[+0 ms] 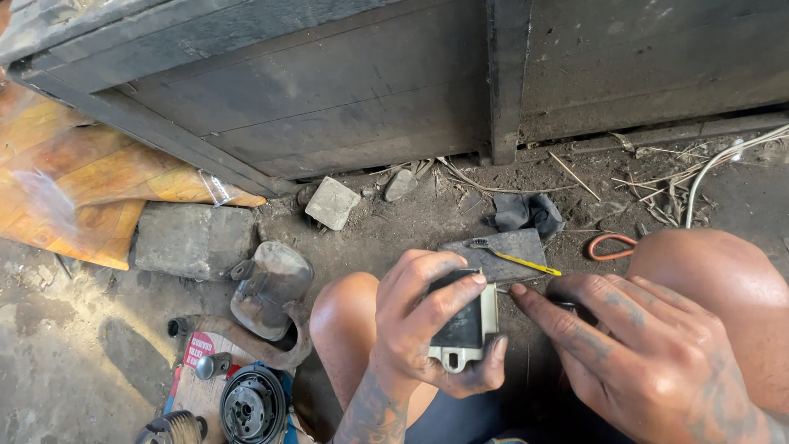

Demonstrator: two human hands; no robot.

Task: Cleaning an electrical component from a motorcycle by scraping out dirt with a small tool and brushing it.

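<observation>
At lower centre of the frame, the left hand (427,329) clamps a small black module (463,325) with a pale mounting tab, while the right hand (649,345), fingers loosely together, touches its upper right edge.

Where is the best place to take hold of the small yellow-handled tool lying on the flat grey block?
Probably the thin yellow handle of the tool, pinched from above. It lies flat on the grey block, its right end poking over the edge, free. The dark head points left.
</observation>
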